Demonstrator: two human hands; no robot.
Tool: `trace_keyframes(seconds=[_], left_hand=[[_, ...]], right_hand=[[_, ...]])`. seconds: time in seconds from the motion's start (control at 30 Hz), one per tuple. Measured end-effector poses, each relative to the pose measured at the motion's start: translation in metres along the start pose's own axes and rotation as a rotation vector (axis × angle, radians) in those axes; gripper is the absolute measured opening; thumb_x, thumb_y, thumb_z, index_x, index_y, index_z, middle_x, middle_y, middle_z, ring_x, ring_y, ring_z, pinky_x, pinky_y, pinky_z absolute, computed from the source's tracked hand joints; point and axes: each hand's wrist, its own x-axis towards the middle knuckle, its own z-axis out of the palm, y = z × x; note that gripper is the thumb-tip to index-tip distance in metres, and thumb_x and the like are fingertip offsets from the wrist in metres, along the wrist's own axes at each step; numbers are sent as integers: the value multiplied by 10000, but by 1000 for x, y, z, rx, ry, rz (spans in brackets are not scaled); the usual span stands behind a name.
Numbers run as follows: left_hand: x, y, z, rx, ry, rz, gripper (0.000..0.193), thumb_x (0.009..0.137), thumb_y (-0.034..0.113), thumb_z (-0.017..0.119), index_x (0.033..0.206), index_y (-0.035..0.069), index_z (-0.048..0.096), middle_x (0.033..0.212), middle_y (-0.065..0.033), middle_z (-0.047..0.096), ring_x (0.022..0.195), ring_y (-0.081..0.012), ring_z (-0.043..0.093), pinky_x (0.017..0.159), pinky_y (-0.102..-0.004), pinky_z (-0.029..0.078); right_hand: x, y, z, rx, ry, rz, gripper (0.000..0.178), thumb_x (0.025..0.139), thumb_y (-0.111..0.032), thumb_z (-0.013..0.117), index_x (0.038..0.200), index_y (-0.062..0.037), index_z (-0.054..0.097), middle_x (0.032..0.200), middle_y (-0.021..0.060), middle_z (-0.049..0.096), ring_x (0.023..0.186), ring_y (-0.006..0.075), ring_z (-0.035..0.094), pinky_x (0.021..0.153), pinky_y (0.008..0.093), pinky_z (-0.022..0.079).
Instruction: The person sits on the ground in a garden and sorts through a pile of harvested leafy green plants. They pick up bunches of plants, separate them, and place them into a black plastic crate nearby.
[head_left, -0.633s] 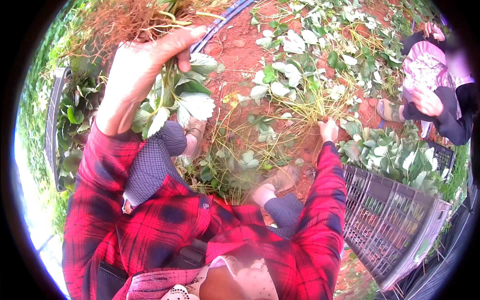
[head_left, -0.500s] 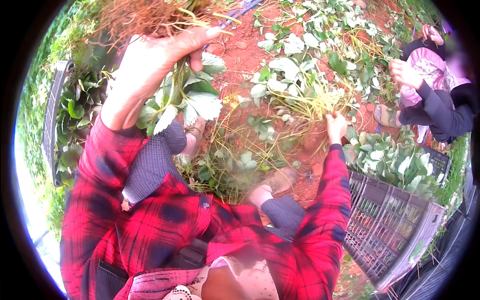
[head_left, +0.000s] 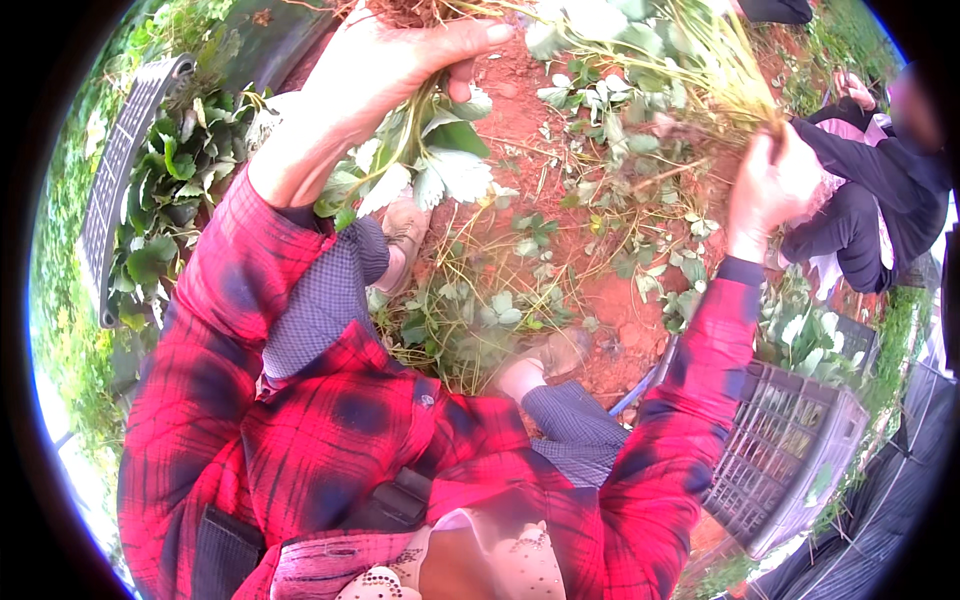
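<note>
My left hand (head_left: 370, 85) is raised at the upper left, closed around a bunch of leafy plants (head_left: 452, 172). Their green, pale-backed leaves hang below my fingers, and the reddish roots stick up above, partly cut off by the view's top edge. At the upper right, my right hand (head_left: 778, 185) pinches a second bundle, long yellow-green leafy stems (head_left: 735, 75). Those stems fan up and to the left from my fingers, with their leaves toward the top middle.
Cut leaves and stems (head_left: 480, 305) litter the red soil (head_left: 620, 310) between my feet. A dark crate (head_left: 128, 170) with leafy plants stands at left, another crate (head_left: 785, 450) at right. A co-worker in dark clothes (head_left: 855, 200) crouches at far right. Black sheeting (head_left: 905, 470) lies beyond.
My right hand has lifted the bundle of stems off the ground, up and to the right. My left hand has shifted slightly right, still holding its rooted plants.
</note>
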Motion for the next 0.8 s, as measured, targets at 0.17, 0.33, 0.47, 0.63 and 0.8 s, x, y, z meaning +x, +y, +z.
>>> trace_keyframes(seconds=[0.17,0.33,0.47,0.63,0.8], left_hand=[[3,-1,-8,17,13,-45,222,784,278,602,783,69,676,569,18,523,611,-38,477,633,-200,381],[1,-23,-23,158,-97,338,221,823,120,518,1013,76,622,653,10,539,644,-60,495,725,-203,408],[1,-21,-19,43,-91,205,233,815,120,532,1026,71,617,644,9,514,645,-72,491,738,-219,410],[8,-23,-17,227,-124,260,204,786,186,596,909,33,652,613,6,515,610,-63,475,661,-203,393],[8,-25,-7,220,-89,222,196,763,209,633,823,24,661,604,4,528,597,-63,483,614,-206,382]], right_hand=[[-111,-108,34,-73,-729,-168,187,724,-138,511,902,-81,525,767,87,507,754,256,493,614,377,383],[-288,-162,4,637,-1186,-187,173,708,-56,490,870,-77,545,880,112,555,828,282,534,668,406,436],[-315,-149,-18,555,-1397,317,130,726,-169,516,751,-56,577,717,162,596,688,341,588,669,432,464],[-336,-107,22,513,-1114,1040,213,769,-237,517,817,-46,598,712,187,598,669,329,588,619,385,454],[-276,-127,59,633,-1088,1082,265,756,-241,539,903,-30,607,769,178,609,712,299,591,641,355,447]])
